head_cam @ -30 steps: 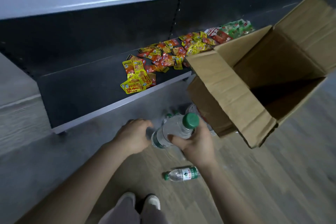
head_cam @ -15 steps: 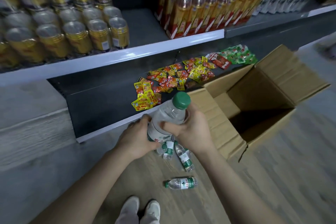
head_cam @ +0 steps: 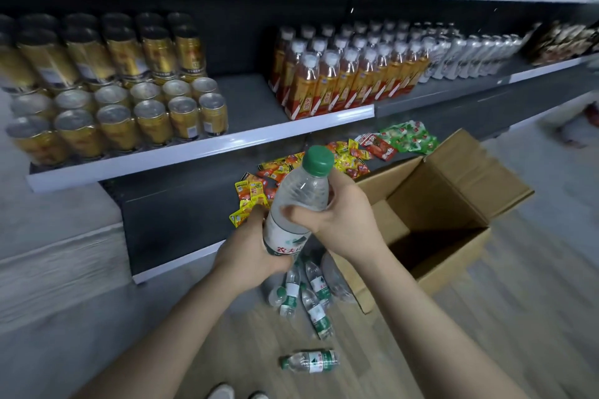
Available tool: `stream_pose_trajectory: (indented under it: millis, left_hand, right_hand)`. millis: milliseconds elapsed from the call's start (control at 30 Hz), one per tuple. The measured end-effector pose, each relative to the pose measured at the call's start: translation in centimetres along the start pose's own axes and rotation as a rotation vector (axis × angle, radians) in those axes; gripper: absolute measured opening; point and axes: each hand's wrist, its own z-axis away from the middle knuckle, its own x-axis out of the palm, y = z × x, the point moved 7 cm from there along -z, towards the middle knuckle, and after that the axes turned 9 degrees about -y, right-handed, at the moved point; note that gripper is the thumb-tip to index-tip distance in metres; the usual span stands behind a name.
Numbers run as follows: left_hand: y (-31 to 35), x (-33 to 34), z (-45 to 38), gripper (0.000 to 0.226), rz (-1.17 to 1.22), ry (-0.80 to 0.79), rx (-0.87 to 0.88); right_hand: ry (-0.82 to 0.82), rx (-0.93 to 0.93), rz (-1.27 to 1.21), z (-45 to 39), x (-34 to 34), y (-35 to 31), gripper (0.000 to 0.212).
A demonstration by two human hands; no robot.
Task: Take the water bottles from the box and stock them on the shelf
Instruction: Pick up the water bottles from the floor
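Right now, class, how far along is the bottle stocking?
Done: the box looks emptied. In hand: one bottle, held by the left hand and right hand. Left: the bottles on the floor; none visibly shelved.

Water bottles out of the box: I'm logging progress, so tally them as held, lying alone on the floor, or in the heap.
Held bottle: 1
Lone bottle on the floor: 1
Heap beside the box: at least 4, overlapping
Total: at least 6

Green-capped clear water bottle point(head_cam: 296, 204) tilted upright above open cardboard box point(head_cam: 453, 204); others point(head_cam: 308, 298) lie on floor.
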Motion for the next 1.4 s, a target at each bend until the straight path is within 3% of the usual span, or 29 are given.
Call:
stream_pose_trajectory:
  millis: [167, 400, 767, 900, 1100, 1400]
  left_hand:
    - [2.5, -1.2, 1.0, 0.069, 0.001, 0.062, 0.025]
    - [5.7, -3.6, 2.0, 0.074, -0.009, 0.095, 0.075]
    - [7.7, -7.0, 1.2, 0.076, 0.069, 0.033, 0.196]
    - [7.8, -8.5, 0.5, 0.081, 0.091, 0.020, 0.228]
    - [7.3, -11.3, -0.5, 0.088, 0.123, 0.016, 0.266]
    - [6.3, -17.8, -1.7, 0.075, -0.007, 0.021, 0.300]
  right_hand:
    - [-0.028, -0.086, -0.035, 0.0, -1.6, -1.8, 0.049]
    - [-0.148, -0.176, -0.084, -0.9, -4.3, -4.8, 0.040]
    - [-0.400, -0.327, -0.091, -3.3, -5.6, -8.9, 0.042]
    - [-0.411, -0.367, -0.045, -4.7, -5.4, -10.2, 0.048]
    - [-0.340, -0.434, 0.002, -6.7, -4.2, -12.9, 0.041]
    - [-0.334, -0.458, 0.016, -10.6, -0.9, -16.8, 0.043]
